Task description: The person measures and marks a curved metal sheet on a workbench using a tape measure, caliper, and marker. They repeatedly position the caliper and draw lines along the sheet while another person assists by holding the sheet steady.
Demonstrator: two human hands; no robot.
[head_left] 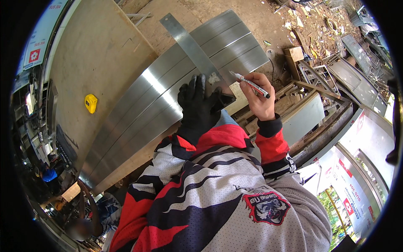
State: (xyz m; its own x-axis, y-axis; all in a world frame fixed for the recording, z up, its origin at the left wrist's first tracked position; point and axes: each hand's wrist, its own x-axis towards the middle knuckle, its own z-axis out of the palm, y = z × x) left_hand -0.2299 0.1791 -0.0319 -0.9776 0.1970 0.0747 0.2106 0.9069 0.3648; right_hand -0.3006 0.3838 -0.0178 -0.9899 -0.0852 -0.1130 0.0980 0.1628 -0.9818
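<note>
**Marking out sheet metal against a square**

Nearest the camera, the left hand [197,103] — in a black glove — lies flat with fingers spread, pressing down the heel of a steel square [191,46] onto the sheet [168,92]. Just beside it, the bare right hand [259,98] is closed around a marker [251,84], white-barrelled, its tip pointing left toward the square's blade but lifted clear of the metal. The sheet is a long ribbed steel panel lying slantwise across a workbench [96,54]; the square's blade runs across it toward the far edge.

By the look of it, the step in hand is scribing a line: the square is set and held, the pen poised but not yet touching. The next move would call for steady downward pressure from the gloved hand so the blade does not slip on the ribs, and for the tip to come down against the blade's edge.

Farther off, a yellow tape measure [90,103] sits on the bench, well apart — beyond, scrap and frames on dirt ground.
</note>
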